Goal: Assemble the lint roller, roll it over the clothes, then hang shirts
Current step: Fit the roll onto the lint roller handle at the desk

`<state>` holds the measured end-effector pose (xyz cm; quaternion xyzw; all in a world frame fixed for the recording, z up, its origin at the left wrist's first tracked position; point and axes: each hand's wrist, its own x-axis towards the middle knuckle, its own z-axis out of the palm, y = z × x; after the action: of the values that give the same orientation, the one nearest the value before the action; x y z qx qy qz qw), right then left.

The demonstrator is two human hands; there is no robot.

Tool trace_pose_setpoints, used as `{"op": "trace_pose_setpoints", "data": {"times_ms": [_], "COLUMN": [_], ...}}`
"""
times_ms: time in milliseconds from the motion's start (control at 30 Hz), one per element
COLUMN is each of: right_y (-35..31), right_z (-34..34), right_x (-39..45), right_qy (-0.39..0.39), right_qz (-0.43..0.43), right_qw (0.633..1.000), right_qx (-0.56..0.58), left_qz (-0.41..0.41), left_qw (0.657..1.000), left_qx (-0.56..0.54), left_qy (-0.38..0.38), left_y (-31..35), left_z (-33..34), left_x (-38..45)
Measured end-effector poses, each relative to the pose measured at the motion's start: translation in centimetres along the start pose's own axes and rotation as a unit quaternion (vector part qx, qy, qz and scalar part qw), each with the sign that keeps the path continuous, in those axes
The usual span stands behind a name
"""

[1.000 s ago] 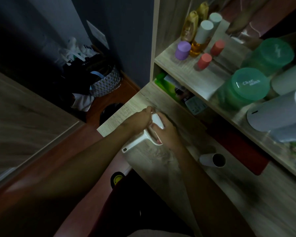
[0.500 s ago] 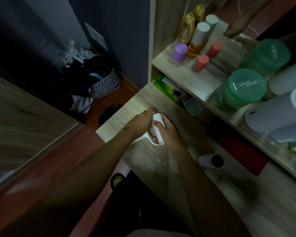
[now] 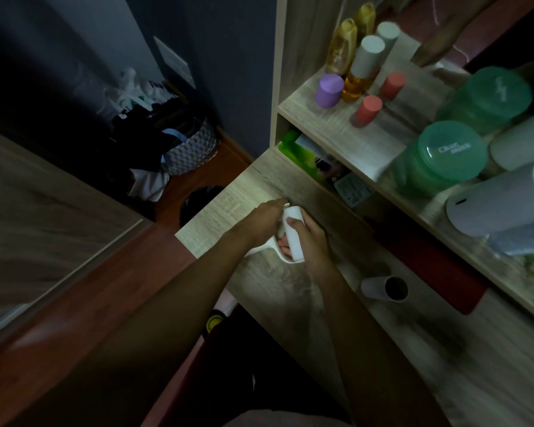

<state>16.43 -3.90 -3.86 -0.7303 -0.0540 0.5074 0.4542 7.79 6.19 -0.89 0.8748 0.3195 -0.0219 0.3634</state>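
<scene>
Roll (image 3: 294,234) slid further onto handle (image 3: 261,248).

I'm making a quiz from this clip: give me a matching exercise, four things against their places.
Things:
1. lint roller
2. spare roll
3. purple cap
4. patterned basket

Places:
A. on the floor by the wall
B. on the upper shelf
C. held in both hands
D. lying on the desk right of the hands

Pairs: 1-C, 2-D, 3-B, 4-A
</scene>
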Motion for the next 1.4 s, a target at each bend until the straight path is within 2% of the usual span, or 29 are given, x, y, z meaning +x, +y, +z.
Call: {"op": "trace_pose_setpoints", "data": {"times_ms": [267, 367, 633, 800, 900, 1000, 1100, 1267, 1400], "right_y": [-0.7, -0.2, -0.4, -0.4, -0.2, -0.7, -1.9, -2.7, -2.5], "right_z": [-0.3, -0.1, -0.9, -0.9, -1.1, -1.2, -0.9, 0.2, 0.1], "right_x": [-0.5, -0.2, -0.8, -0.9, -0.5, 0.1, 0.2, 0.2, 0.4], "right_qy": [0.002, 0.032, 0.024, 0.018, 0.026, -0.013, -0.014, 0.001, 0.006], "right_qz": [0.033, 0.036, -0.007, -0.008, -0.020, -0.035, -0.053, -0.073, -0.073], "right_qw": [0.998, 0.997, 0.991, 0.988, 0.994, 0.999, 0.992, 0.990, 0.987], "right_qx": [0.061, 0.062, 0.131, 0.151, 0.100, -0.003, -0.111, -0.123, -0.143], "left_qz": [0.012, -0.021, -0.040, -0.045, -0.065, -0.092, -0.110, -0.098, -0.100], "left_qw": [0.998, 0.998, 0.997, 0.992, 0.984, 0.975, 0.971, 0.975, 0.976], "left_qx": [-0.044, -0.048, -0.062, -0.119, -0.163, -0.200, -0.204, -0.160, -0.137], "left_qy": [0.032, 0.019, 0.010, 0.021, 0.022, 0.024, 0.052, 0.117, 0.136], "left_y": [0.7, 1.1, 1.2, 0.7, 0.3, -0.6, -0.5, -0.1, 0.1], "left_z": [0.4, 0.5, 0.9, 0.6, 0.4, 0.7, 1.1, 1.6, 2.2], "left_x": [0.2, 0.7, 1.1, 1.3, 1.4, 1.4, 0.9, 0.6, 0.8]}}
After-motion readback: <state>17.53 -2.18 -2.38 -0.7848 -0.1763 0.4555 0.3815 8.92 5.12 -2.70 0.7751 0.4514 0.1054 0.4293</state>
